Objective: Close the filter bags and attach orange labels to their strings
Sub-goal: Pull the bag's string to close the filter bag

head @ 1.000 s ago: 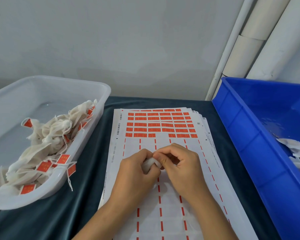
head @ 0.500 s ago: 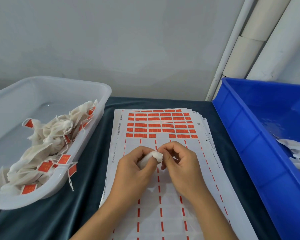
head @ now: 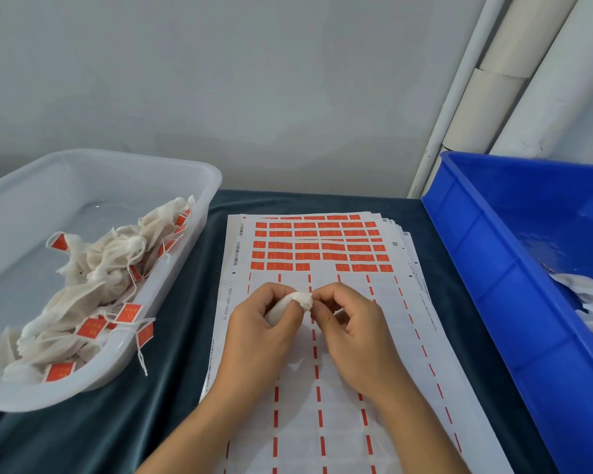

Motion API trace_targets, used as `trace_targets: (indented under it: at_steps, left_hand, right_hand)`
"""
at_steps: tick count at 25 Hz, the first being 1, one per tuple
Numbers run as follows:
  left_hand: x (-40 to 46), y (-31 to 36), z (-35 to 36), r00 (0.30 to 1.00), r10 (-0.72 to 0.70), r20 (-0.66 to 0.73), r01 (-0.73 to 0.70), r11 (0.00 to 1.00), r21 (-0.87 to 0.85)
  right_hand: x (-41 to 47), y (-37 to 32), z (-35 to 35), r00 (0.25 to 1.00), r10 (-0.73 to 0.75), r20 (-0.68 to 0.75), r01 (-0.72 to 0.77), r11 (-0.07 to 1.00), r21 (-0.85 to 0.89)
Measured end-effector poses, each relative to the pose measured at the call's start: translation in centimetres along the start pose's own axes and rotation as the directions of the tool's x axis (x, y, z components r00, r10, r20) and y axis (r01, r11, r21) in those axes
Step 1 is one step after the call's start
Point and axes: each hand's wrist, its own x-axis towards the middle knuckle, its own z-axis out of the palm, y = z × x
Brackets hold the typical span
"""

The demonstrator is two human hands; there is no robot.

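A small white filter bag (head: pixel 297 301) is bunched up between my two hands above the label sheets. My left hand (head: pixel 261 331) grips the bag's body, with most of the bag hidden in its fingers. My right hand (head: pixel 351 328) pinches the gathered top of the bag with thumb and forefinger. The string cannot be made out. Under both hands lies a stack of label sheets (head: pixel 322 388); rows of orange labels (head: pixel 317 246) fill its far end, and the near part shows only orange dashes.
A clear plastic tub (head: pixel 124 340) at the left holds several closed bags with orange labels (head: pixel 93 328); some strings hang over its rim. A blue crate (head: pixel 493 292) at the right holds white bags (head: pixel 586 295). A dark cloth covers the table. White pipes stand behind the crate.
Both hands have moved slightly away from me on the sheet, and more of the bag's gathered top shows between the fingers. My right hand's pinch has tightened at the bag's top.
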Motion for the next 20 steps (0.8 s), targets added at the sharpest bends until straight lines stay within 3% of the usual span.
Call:
trace_targets:
  at_steps: [5,8,13,20]
  left_hand:
    - [0.02,0.1,0.03,0.998,-0.046,0.035,0.046,0.999,-0.002]
    - [-0.1,0.37,0.09,0.996,-0.035,0.085,0.033,0.999,0.021]
    - [0.1,0.39,-0.1,0.986,-0.068,0.152,0.06,0.997,0.057]
    - [0.55,0.27,-0.77,0.964,-0.057,0.26,0.052,0.998,0.027]
  right_hand:
    - [-0.03,-0.79,-0.27,0.998,-0.05,-0.047,0.055,0.993,0.108]
    - [-0.04,-0.59,-0.23,0.996,-0.065,-0.056,0.067,0.997,0.038]
    - [0.01,-0.37,-0.31,0.994,0.028,-0.101,-0.024,0.999,0.039]
    - [0.15,-0.72,-0.38,0.993,0.11,-0.039,-0.101,0.976,0.192]
